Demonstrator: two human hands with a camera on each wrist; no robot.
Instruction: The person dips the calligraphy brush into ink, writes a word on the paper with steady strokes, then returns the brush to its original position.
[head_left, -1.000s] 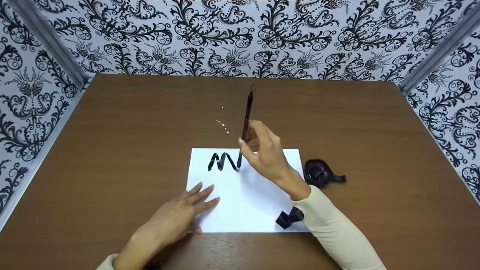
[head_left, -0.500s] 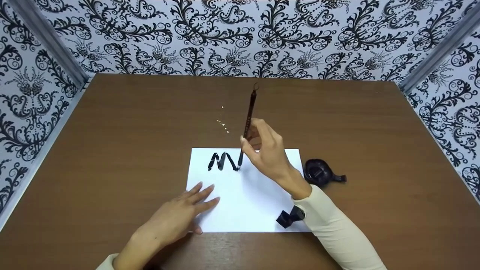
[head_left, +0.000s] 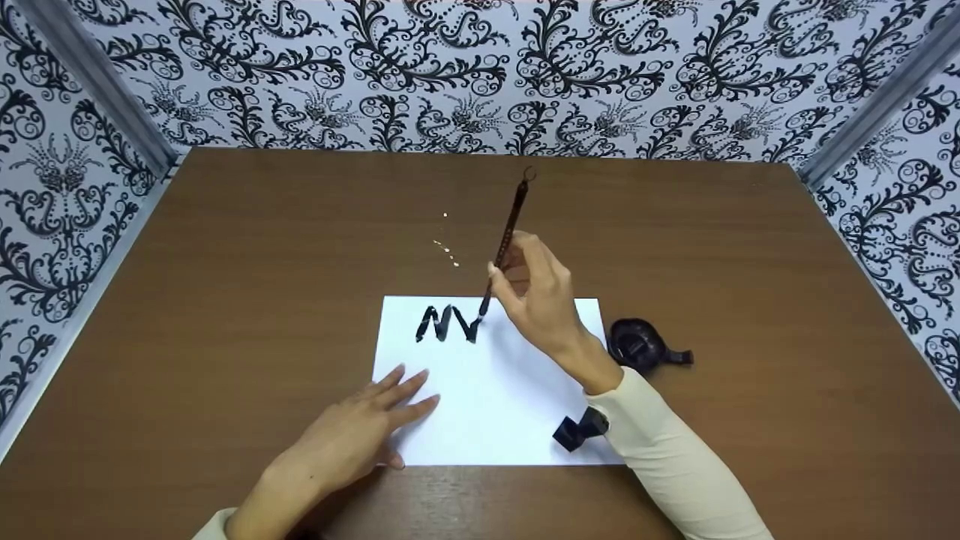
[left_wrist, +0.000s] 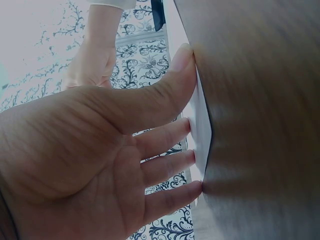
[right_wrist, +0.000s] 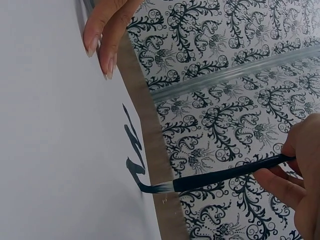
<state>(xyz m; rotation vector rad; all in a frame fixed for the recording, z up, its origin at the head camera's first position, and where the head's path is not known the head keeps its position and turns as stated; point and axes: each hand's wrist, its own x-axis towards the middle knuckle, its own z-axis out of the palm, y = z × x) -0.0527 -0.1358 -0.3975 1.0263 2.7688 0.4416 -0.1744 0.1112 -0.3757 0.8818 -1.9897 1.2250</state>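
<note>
My right hand (head_left: 541, 296) pinches a dark calligraphy brush (head_left: 508, 229) by its shaft, the top end leaning right. In the right wrist view the bristles of the brush (right_wrist: 220, 177) bend against the white paper (right_wrist: 65, 130) at the end of a black zigzag stroke (right_wrist: 134, 141). That zigzag (head_left: 444, 322) lies near the sheet's upper left edge. With fingers spread, my left hand (head_left: 352, 435) rests on the lower left of the paper (head_left: 487, 420). In the left wrist view, the fingertips and thumb of the left hand (left_wrist: 95, 150) touch the sheet's edge area.
A small black dish with a short handle (head_left: 637, 346) stands just right of the paper. A black wrist-camera piece (head_left: 577, 433) sits at the right cuff. Several pale specks (head_left: 447, 250) mark the brown table (head_left: 300, 247). Patterned walls (head_left: 480, 75) bound the table's back and sides.
My right hand and the brush have shifted slightly up and right, and the brush leans further right. A short upward stroke now extends from the zigzag's last low point. The left hand stays still.
</note>
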